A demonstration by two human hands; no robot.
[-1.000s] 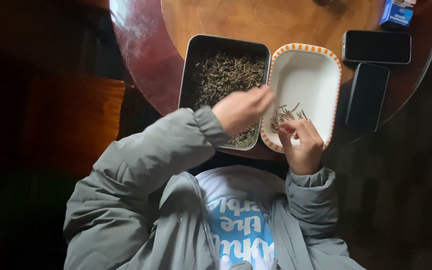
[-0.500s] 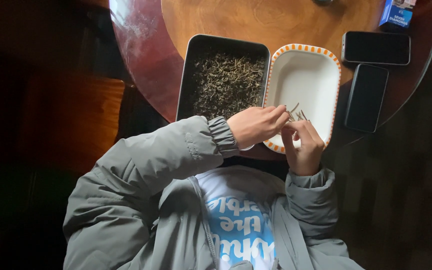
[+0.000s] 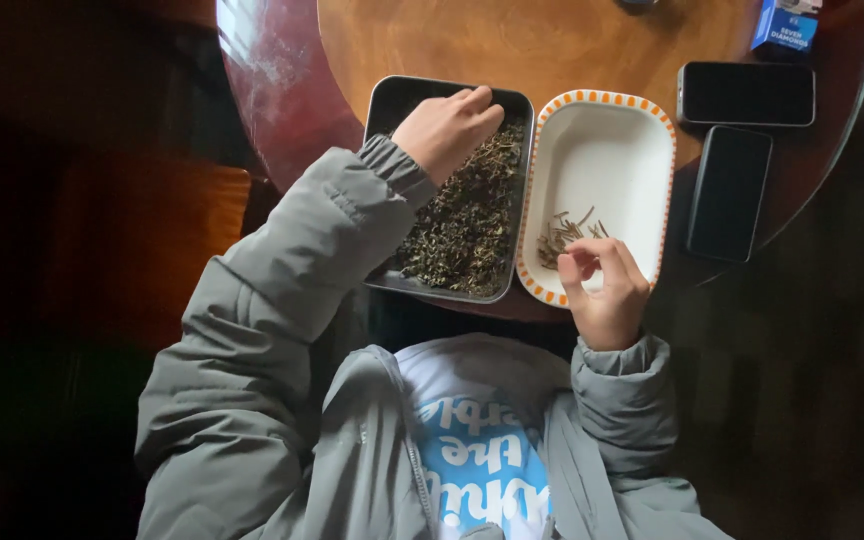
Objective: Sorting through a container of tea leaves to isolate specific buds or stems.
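Since half a second earlier the left hand [image 3: 447, 130] had swung from beside the right hand back into the dark rectangular metal tray [image 3: 449, 190] of dried greenish-brown leaves [image 3: 467, 215] on the round polished wooden table [image 3: 512, 45], fingers curled down into the far end, seemingly to pick more. The white oval dish with orange-dashed rim [image 3: 597, 150] sat just right of it, apparently for sorted pieces. The right hand [image 3: 604, 290] hovered at its near edge, fingertips pinched together beside the small pile of stems [image 3: 567, 232]; what it pinched, cannot tell.

Two dark phones [image 3: 745, 94] [image 3: 728, 192], blue box [image 3: 785, 25], round wooden table [image 3: 512, 40]
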